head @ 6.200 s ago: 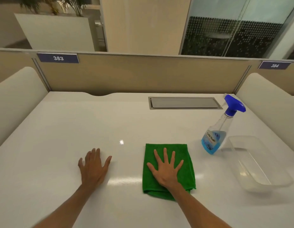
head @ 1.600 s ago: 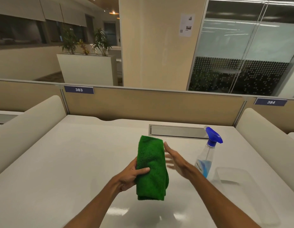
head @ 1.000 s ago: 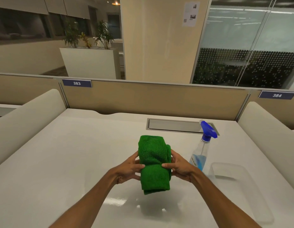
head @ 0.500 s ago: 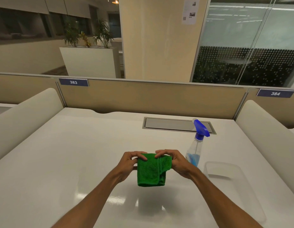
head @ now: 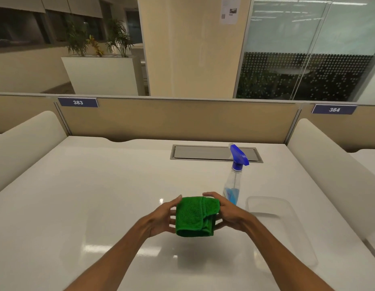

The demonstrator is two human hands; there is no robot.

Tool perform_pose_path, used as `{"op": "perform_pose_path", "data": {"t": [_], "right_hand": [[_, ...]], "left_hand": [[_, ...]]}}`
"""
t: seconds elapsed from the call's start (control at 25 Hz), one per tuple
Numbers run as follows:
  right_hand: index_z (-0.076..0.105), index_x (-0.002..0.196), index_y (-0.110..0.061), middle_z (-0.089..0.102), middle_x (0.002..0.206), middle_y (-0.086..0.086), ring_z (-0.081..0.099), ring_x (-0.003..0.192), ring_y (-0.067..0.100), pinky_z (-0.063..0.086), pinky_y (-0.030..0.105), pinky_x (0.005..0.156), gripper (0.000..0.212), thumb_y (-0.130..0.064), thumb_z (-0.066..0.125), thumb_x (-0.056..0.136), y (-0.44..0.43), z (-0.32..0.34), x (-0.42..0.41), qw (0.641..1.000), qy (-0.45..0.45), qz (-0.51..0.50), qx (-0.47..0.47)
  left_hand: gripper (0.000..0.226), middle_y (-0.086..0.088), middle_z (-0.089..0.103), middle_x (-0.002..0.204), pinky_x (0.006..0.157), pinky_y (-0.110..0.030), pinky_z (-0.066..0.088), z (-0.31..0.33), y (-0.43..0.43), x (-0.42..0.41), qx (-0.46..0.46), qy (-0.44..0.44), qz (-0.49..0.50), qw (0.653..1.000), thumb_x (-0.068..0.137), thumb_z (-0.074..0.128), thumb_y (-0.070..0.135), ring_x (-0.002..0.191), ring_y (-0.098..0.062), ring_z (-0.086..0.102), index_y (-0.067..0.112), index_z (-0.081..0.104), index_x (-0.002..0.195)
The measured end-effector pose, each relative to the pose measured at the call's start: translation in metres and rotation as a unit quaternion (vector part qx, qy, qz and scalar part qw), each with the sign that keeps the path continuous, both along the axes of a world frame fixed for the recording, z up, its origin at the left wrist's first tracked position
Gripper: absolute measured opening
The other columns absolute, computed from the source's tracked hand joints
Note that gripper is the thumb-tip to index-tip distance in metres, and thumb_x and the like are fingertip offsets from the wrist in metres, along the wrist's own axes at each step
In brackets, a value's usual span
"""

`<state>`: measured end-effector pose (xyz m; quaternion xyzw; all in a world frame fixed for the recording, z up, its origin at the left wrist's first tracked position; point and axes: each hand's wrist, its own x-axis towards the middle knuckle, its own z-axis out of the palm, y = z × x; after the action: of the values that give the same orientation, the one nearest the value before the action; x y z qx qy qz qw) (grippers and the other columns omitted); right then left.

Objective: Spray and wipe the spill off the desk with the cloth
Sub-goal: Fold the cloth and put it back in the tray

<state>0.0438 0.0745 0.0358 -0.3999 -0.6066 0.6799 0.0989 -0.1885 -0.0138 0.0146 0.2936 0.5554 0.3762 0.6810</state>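
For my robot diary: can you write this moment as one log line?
step: folding cloth | left hand: on cloth | right hand: on cloth | cloth: above desk | bottle: untouched

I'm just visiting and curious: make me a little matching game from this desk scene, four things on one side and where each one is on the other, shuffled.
Things:
1. green cloth
2. spray bottle
3. clear plastic tub
4. grey cable flap

Places:
A. set into the desk near the back partition
B. lying at the right of the desk, nearest the viewer's right arm
C. held folded above the desk between both hands
D. standing upright just behind the right hand

Pairs: 1-C, 2-D, 3-B, 4-A
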Motion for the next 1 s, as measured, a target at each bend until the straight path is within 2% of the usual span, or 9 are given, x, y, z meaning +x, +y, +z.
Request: {"op": "perform_pose_path", "data": {"t": [0.04, 0.12, 0.32, 0.4, 0.48, 0.6, 0.72, 0.84, 1.0], "right_hand": [[0.052, 0.126, -0.024, 0.061, 0.123, 0.017, 0.067, 0.102, 0.037, 0.057, 0.056, 0.084, 0.026, -0.019, 0.044, 0.101, -0.001, -0.001, 0.008, 0.999, -0.022, -0.003, -0.026], [0.058, 0.120, -0.018, 0.062, 0.120, 0.020, 0.069, 0.097, 0.036, 0.056, 0.055, 0.086, 0.025, -0.028, 0.047, 0.099, -0.002, -0.002, 0.025, 0.996, -0.032, -0.015, -0.080], [0.059, 0.124, -0.004, 0.062, 0.118, 0.023, 0.067, 0.098, 0.037, 0.058, 0.050, 0.082, 0.046, -0.035, 0.049, 0.091, 0.005, 0.008, 0.086, 0.975, 0.055, -0.102, -0.187], [0.062, 0.123, -0.007, 0.063, 0.123, 0.023, 0.065, 0.106, 0.038, 0.058, 0.047, 0.081, 0.053, -0.048, 0.054, 0.088, 0.007, 0.015, 0.110, 0.975, 0.049, -0.123, -0.181], [0.061, 0.124, -0.013, 0.064, 0.125, 0.018, 0.064, 0.110, 0.038, 0.058, 0.047, 0.082, 0.056, -0.052, 0.061, 0.084, 0.010, 0.020, 0.131, 0.984, 0.008, -0.124, -0.128], [0.061, 0.125, -0.011, 0.069, 0.118, 0.012, 0.069, 0.101, 0.032, 0.058, 0.046, 0.084, 0.051, -0.033, 0.073, 0.081, 0.014, 0.026, 0.163, 0.987, -0.025, -0.138, -0.073], [0.063, 0.122, -0.012, 0.068, 0.117, 0.013, 0.069, 0.099, 0.033, 0.059, 0.045, 0.078, 0.039, -0.018, 0.073, 0.084, 0.015, 0.032, 0.190, 0.982, -0.040, -0.176, -0.060], [0.058, 0.123, -0.012, 0.065, 0.120, 0.014, 0.067, 0.101, 0.035, 0.061, 0.046, 0.072, 0.036, -0.008, 0.067, 0.088, 0.014, 0.030, 0.201, 0.974, -0.079, -0.205, -0.054], [0.057, 0.122, -0.005, 0.063, 0.121, 0.019, 0.066, 0.103, 0.037, 0.058, 0.052, 0.081, 0.029, -0.001, 0.058, 0.093, 0.012, 0.025, 0.204, 0.964, -0.154, -0.213, -0.038]], "left_hand": [[0.058, -0.015, 0.066, 0.123, 0.083, -0.051, 0.058, 0.001, 0.002, 0.006, 0.010, 0.009, -0.015, 1.000, 0.079, 0.070, 0.052, 0.106, -0.036, 0.068, 0.017, 0.061, 0.124], [0.062, -0.015, 0.064, 0.126, 0.086, -0.054, 0.056, 0.004, 0.008, 0.019, 0.013, 0.014, -0.038, 0.999, 0.074, 0.080, 0.037, 0.106, -0.037, 0.068, 0.009, 0.057, 0.126], [0.050, -0.016, 0.067, 0.118, 0.074, -0.044, 0.060, 0.012, 0.024, 0.064, -0.009, 0.026, -0.045, 0.999, 0.081, 0.075, 0.030, 0.095, -0.032, 0.072, 0.004, 0.060, 0.121], [0.044, -0.015, 0.068, 0.116, 0.069, -0.041, 0.060, 0.018, 0.031, 0.090, -0.006, 0.023, -0.053, 0.998, 0.084, 0.073, 0.029, 0.089, -0.029, 0.074, 0.003, 0.060, 0.118], [0.038, -0.012, 0.068, 0.112, 0.067, -0.041, 0.061, 0.026, 0.037, 0.118, 0.000, 0.025, -0.063, 0.998, 0.085, 0.072, 0.028, 0.085, -0.027, 0.075, 0.006, 0.060, 0.113], [0.051, -0.012, 0.062, 0.119, 0.064, -0.042, 0.061, 0.040, 0.047, 0.156, 0.009, 0.008, -0.075, 0.997, 0.081, 0.076, 0.021, 0.090, -0.029, 0.072, 0.015, 0.048, 0.124], [0.062, -0.012, 0.056, 0.119, 0.064, -0.046, 0.061, 0.049, 0.058, 0.187, 0.006, 0.022, -0.084, 0.996, 0.081, 0.074, 0.008, 0.093, -0.032, 0.067, 0.026, 0.040, 0.130], [0.064, -0.014, 0.052, 0.121, 0.074, -0.053, 0.059, 0.050, 0.063, 0.216, -0.004, 0.072, -0.088, 0.994, 0.082, 0.073, 0.001, 0.097, -0.033, 0.064, 0.023, 0.038, 0.131], [0.063, -0.018, 0.045, 0.134, 0.085, -0.058, 0.055, 0.047, 0.067, 0.246, 0.003, 0.171, -0.108, 0.979, 0.082, 0.069, -0.005, 0.118, -0.037, 0.054, 0.015, 0.034, 0.132]]}}
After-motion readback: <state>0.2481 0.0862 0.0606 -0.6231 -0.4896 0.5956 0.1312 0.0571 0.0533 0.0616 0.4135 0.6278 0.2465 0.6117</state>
